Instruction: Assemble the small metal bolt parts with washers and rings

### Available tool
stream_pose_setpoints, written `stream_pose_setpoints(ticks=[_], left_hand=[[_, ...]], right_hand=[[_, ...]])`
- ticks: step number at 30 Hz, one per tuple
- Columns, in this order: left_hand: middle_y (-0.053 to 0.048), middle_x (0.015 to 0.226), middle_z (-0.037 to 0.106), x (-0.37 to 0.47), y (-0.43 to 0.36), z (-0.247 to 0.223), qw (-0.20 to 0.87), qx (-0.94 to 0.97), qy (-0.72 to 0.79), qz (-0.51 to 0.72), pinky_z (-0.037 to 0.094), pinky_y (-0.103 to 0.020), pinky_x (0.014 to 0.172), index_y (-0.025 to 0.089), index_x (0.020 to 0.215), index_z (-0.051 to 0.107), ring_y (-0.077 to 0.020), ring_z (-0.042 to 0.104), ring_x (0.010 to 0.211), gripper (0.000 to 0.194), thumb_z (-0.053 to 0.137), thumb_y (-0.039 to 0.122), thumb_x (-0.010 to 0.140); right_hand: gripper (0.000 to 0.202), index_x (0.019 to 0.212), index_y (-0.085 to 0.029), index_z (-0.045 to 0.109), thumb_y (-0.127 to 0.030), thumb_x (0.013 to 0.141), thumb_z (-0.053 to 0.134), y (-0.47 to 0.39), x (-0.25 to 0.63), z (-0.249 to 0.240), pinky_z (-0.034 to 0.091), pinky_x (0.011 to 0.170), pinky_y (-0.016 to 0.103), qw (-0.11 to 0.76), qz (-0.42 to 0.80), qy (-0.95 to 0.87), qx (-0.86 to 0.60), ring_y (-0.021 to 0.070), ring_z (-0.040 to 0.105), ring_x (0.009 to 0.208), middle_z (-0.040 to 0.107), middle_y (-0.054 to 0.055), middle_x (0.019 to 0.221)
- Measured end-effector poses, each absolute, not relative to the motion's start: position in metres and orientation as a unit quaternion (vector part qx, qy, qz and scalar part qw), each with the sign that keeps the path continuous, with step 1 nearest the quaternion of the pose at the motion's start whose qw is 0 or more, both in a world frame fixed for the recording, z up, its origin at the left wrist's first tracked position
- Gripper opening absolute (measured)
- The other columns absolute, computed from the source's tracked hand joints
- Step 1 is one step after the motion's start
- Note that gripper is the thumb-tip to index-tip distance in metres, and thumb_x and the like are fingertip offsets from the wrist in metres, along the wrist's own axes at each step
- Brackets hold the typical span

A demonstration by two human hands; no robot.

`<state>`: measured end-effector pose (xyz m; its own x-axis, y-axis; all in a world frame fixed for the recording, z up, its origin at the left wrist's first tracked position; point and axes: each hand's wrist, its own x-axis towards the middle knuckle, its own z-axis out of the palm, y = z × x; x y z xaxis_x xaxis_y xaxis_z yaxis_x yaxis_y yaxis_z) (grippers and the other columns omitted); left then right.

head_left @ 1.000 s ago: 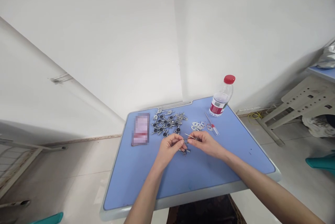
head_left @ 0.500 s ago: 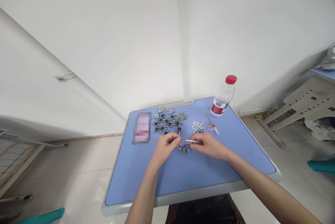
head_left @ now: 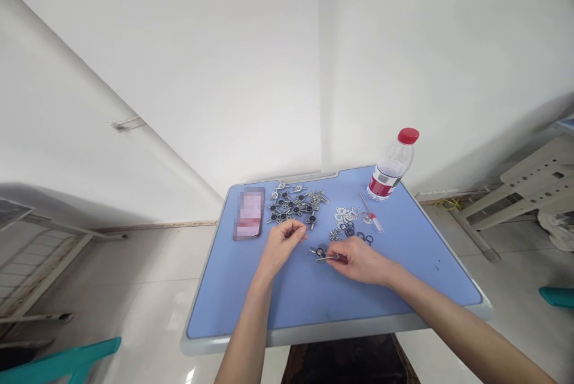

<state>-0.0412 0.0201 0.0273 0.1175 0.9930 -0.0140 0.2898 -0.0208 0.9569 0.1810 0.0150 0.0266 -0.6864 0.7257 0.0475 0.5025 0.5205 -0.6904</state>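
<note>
My left hand (head_left: pixel 282 245) hovers over the table, thumb and fingertips pinched together; anything between them is too small to make out. With my right hand (head_left: pixel 352 257) I grip a thin metal rod (head_left: pixel 326 259), its other end hidden in my fingers. The rod points left over a small metal part with a black ring (head_left: pixel 318 251), lying just beyond my right fingertips. Past my left hand lies a pile of metal parts with black round pieces (head_left: pixel 291 207). Black rings (head_left: pixel 350 229), tiny metal balls (head_left: pixel 335 234) and flat metal plates (head_left: pixel 344 215) lie beyond my right hand.
A blue table (head_left: pixel 359 300) stands against the white wall. On it are a phone (head_left: pixel 249 213) at the left, a red-capped bottle (head_left: pixel 392 168) at the back right, and a small screwdriver with a red and clear handle (head_left: pixel 375 222).
My right hand has moved down and towards me, bringing the rod over the small metal part. My left hand remains pinched. The view has shifted slightly, uncovering the black rings and balls.
</note>
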Motion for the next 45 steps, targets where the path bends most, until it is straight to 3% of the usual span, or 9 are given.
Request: stream_pose_setpoints(ticks=[14, 27, 37, 45], left_hand=[[-0.003, 0.091, 0.073, -0.035, 0.015, 0.027, 0.442, 0.661, 0.531, 0.293, 0.047, -0.031, 0.077, 0.021, 0.094, 0.072, -0.0205, 0.064, 0.085, 0.021, 0.055, 0.028, 0.085], [-0.003, 0.099, 0.065, -0.024, 0.004, 0.034, 0.311, 0.77, 0.508, 0.227, 0.044, -0.037, 0.089, 0.025, 0.104, 0.068, -0.0235, 0.055, 0.1, 0.035, 0.056, 0.008, 0.076], [-0.003, 0.091, 0.061, -0.017, 0.008, 0.032, 0.285, 0.776, 0.516, 0.222, 0.043, -0.033, 0.08, 0.022, 0.089, 0.066, -0.0218, 0.055, 0.091, 0.018, 0.057, 0.008, 0.081], [-0.003, 0.091, 0.063, -0.018, 0.009, 0.029, 0.228, 0.796, 0.524, 0.2, 0.045, -0.035, 0.08, 0.023, 0.095, 0.069, -0.0227, 0.056, 0.091, 0.014, 0.06, 0.016, 0.087]], right_hand=[[0.016, 0.08, -0.018, 0.068, -0.023, 0.086, 0.054, 0.021, 0.174, 0.02, 0.033, 0.055, 0.022, 0.192, 0.37, -0.791, -0.447, 0.0114, 0.048, 0.054, 0.059, -0.002, 0.06], [0.019, 0.076, -0.018, 0.066, -0.021, 0.086, 0.05, 0.019, 0.163, 0.019, 0.031, 0.056, 0.025, 0.179, 0.343, -0.772, -0.504, 0.0139, 0.052, 0.056, 0.062, 0.001, 0.063], [0.015, 0.081, -0.018, 0.064, -0.023, 0.089, 0.051, 0.02, 0.169, 0.024, 0.031, 0.057, 0.025, 0.16, 0.34, -0.763, -0.526, 0.0145, 0.054, 0.059, 0.064, 0.002, 0.067], [0.009, 0.088, -0.02, 0.063, -0.026, 0.086, 0.055, 0.021, 0.177, 0.026, 0.027, 0.055, 0.024, 0.148, 0.344, -0.749, -0.546, 0.0137, 0.051, 0.057, 0.06, -0.001, 0.065]])
